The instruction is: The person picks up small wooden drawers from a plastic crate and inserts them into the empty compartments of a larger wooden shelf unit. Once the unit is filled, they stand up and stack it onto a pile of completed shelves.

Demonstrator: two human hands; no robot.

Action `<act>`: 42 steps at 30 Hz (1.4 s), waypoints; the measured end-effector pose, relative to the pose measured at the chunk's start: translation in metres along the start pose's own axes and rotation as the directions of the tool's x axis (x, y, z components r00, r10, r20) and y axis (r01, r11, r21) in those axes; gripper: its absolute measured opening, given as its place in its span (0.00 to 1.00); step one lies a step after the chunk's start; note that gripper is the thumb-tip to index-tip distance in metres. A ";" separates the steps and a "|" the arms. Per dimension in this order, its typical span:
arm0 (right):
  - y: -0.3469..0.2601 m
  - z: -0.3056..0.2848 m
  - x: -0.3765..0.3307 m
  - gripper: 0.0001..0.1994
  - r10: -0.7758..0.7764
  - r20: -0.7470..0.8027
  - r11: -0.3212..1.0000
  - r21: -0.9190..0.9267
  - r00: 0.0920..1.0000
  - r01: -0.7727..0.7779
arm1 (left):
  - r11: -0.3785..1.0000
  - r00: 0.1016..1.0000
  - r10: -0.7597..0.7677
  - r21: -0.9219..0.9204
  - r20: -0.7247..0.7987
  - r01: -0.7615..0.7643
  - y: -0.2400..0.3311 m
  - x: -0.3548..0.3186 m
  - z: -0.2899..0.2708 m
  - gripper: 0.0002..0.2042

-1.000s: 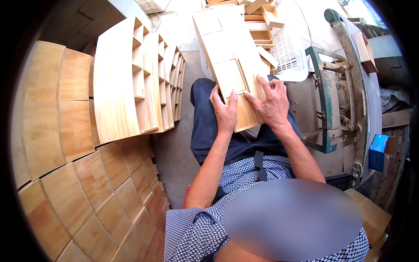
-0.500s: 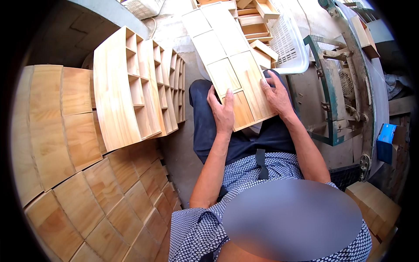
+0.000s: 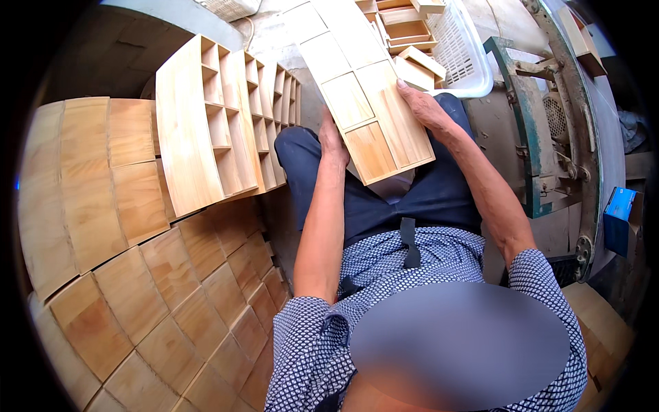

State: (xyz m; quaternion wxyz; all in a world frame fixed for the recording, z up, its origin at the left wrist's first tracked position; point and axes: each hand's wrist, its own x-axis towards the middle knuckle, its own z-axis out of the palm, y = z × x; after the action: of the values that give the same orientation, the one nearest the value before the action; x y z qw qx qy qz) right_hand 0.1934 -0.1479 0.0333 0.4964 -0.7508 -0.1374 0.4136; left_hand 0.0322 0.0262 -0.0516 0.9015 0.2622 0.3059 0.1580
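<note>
A long pale wooden drawer unit (image 3: pixel 403 137) rests tilted across my lap, its face a grid of flush rectangular drawer fronts. My left hand (image 3: pixel 332 139) grips its left long side, with most of the fingers hidden behind the edge. On the opposite long side, my right hand (image 3: pixel 427 110) is closed about the edge, the thumb tip near the top face and the other fingers out of sight below. Beyond the unit, loose small wooden drawers (image 3: pixel 406 32) lie in a white plastic basket (image 3: pixel 480 84).
On my left stand several wooden frames with open compartments (image 3: pixel 189 130), next to a large stack of wooden blocks or boxes (image 3: pixel 165 261). A green metal frame (image 3: pixel 511 117) stands on my right, with a blue box (image 3: pixel 620 209) beyond it.
My left thumb has gone from the unit's face to its side, and both hands now sit further along the edges. The unit's near end has shifted slightly away from me.
</note>
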 end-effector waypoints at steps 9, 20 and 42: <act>-0.004 -0.004 0.040 0.32 -0.214 0.040 0.976 -0.020 0.976 0.215 | 0.982 0.991 -0.096 -0.156 0.089 0.109 -0.032 0.038 -0.023 0.27; 0.001 -0.003 0.045 0.31 -0.233 0.008 0.972 -0.008 0.972 0.233 | 0.977 0.989 -0.128 -0.164 0.067 0.138 -0.038 0.055 -0.022 0.26; -0.051 0.009 0.083 0.33 -0.209 -0.046 0.974 -0.093 0.977 0.205 | 0.982 0.920 -0.179 -0.003 -0.348 0.190 -0.061 0.071 -0.067 0.25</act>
State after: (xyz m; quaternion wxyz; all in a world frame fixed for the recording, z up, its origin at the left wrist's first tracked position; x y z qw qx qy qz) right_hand 0.2482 -0.0669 0.0355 0.5069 -0.7645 -0.2192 0.3323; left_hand 0.0519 0.0334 -0.1652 0.8402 0.2142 0.4856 0.1113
